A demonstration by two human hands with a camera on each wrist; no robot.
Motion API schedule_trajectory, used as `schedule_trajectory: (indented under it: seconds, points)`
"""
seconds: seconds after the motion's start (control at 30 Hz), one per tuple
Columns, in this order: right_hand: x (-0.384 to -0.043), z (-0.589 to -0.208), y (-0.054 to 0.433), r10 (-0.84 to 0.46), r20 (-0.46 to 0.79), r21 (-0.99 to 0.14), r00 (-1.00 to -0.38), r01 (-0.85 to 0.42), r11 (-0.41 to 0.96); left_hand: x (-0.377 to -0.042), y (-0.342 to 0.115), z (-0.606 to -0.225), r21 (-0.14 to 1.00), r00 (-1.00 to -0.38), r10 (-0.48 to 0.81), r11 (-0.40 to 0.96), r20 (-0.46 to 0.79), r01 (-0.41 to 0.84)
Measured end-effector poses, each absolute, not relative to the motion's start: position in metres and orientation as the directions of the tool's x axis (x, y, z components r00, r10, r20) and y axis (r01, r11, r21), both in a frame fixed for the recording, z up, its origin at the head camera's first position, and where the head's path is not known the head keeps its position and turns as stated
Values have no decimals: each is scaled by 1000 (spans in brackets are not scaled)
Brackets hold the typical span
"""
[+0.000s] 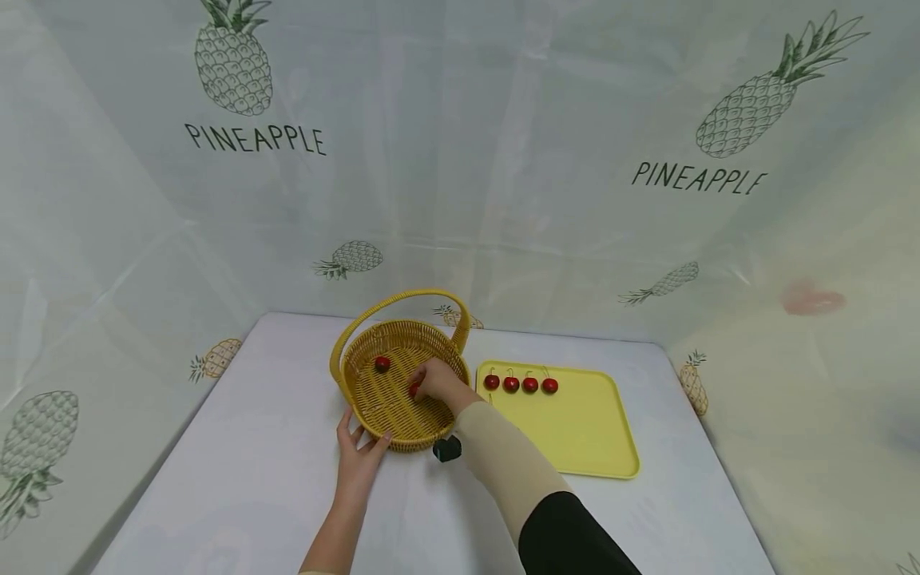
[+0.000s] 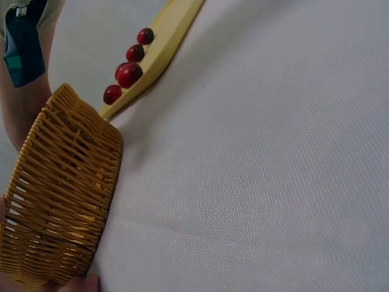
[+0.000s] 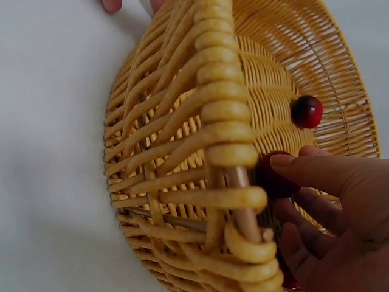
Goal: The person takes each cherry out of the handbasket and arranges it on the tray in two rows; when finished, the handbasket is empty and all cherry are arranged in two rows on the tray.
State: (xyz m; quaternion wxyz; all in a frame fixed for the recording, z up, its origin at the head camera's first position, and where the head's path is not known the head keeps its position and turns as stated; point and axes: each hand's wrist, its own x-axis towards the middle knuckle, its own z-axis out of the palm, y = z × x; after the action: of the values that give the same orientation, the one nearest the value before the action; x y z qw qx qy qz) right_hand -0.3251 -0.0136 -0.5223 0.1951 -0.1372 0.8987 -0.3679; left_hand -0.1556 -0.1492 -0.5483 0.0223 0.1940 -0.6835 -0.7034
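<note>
A yellow wicker basket [image 1: 391,411] with a tall arched handle sits on the table, tilted toward the person in the head view. My right hand [image 1: 440,382] reaches inside it and pinches a dark red cherry [image 3: 276,176] between thumb and fingers, close over the woven bottom. Another cherry [image 1: 382,364] lies toward the basket's far left side. Low in the right wrist view, a bit of red shows behind the rim, mostly hidden by the hand. My left hand [image 1: 357,463] holds the basket's near left side, thumb at the rim and fingers spread along the outer wall.
Right of the basket lies a yellow tray [image 1: 582,431], with several cherries [image 1: 511,385] in a row along its far left edge. A dark wrist device [image 1: 447,449] hangs under the right wrist beside the basket. A pineapple-print curtain [image 1: 460,160] rises behind the white table [image 1: 237,463].
</note>
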Motion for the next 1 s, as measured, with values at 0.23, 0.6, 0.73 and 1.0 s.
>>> schedule_trajectory:
  seconds: [0.23, 0.6, 0.73, 1.0]
  points:
    - [-321, -517, -13, -407, -238, -678, -882, -150, 720, -156, -149, -549, 969, -924, -291, -66, -247, -238]
    - [-320, -515, -11, -449, -228, -681, -864, -188, 708, -157, -150, -550, 971, -927, -288, -70, -240, -230]
    - [-322, -514, -8, -492, -239, -693, -837, -208, 690, -157, -150, -550, 967, -921, -295, -72, -254, -244]
    - [-322, -505, 5, -595, -316, -766, -739, -171, 619, -157, -150, -548, 966, -925, -280, -87, -258, -243]
